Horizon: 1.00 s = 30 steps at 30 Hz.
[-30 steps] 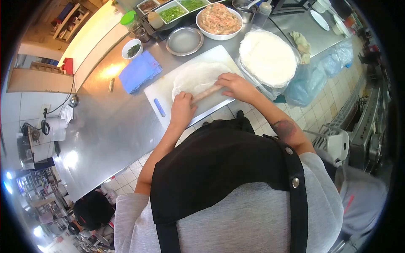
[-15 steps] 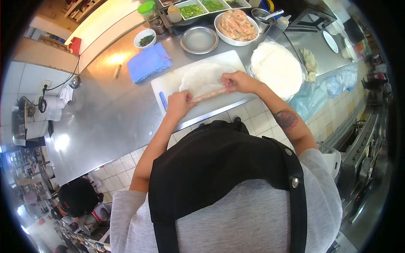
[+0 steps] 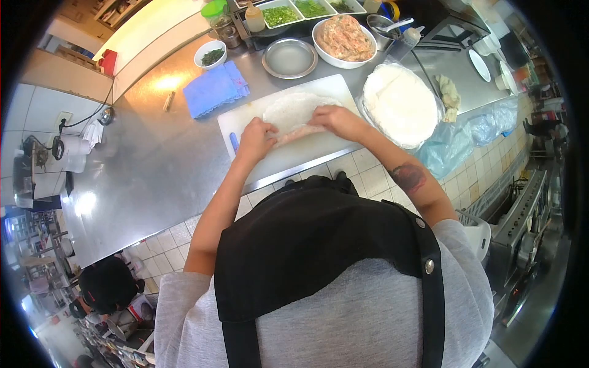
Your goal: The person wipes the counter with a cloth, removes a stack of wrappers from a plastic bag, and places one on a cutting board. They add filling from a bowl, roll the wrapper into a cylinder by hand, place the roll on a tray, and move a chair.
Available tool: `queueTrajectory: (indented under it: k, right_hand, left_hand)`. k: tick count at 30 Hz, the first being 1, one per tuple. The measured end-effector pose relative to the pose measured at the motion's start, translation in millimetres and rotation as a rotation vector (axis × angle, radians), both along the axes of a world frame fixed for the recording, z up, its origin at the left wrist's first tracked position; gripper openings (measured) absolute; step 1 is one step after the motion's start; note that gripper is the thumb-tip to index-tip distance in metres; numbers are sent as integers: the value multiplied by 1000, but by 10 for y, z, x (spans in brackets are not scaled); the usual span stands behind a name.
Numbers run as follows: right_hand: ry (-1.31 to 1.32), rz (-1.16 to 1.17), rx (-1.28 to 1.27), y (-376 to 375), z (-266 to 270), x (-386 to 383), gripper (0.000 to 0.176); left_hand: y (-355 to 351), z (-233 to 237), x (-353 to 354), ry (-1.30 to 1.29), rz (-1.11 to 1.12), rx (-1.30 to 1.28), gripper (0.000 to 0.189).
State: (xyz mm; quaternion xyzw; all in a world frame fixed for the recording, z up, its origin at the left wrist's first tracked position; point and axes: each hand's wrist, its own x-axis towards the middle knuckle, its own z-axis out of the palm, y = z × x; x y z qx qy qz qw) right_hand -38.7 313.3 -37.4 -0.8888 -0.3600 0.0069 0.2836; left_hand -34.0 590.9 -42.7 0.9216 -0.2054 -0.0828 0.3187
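A thin, whitish round wrapper (image 3: 293,108) lies on the white cutting board (image 3: 325,147). Along its near edge runs a strip of pinkish filling (image 3: 296,133), partly covered by the wrapper. At the left end of the strip, my left hand (image 3: 257,138) has its fingers closed on the wrapper's edge. My right hand (image 3: 337,121) pinches the wrapper toward the right end, fingertips curled down over it. Just left of my left hand, a blue-handled knife (image 3: 234,141) rests on the board, its blade not visible.
Behind the board stand a metal plate (image 3: 289,40) and a bowl of pinkish filling (image 3: 345,38). A stack of white wrappers (image 3: 402,105) sits at the right. A folded blue cloth (image 3: 216,90) and a small bowl of greens (image 3: 211,56) lie to the left.
Both hands have shifted slightly left and now have the wrapper's near edge lifted partly over the filling. The right hand has moved inward along the strip.
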Motion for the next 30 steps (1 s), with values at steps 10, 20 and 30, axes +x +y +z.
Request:
queueTrajectory:
  k: [10, 20, 30]
  right_hand:
    - [-71, 6, -49, 176, 35, -192, 32]
    - [-130, -93, 1, 339, -162, -137, 22]
    - [-52, -108, 23, 282, -7, -142, 30]
  left_hand:
    - [-495, -68, -476, -430, -88, 32, 25]
    - [-531, -540, -338, -324, 24, 17, 12]
    - [-353, -343, -380, -441, -26, 51, 8]
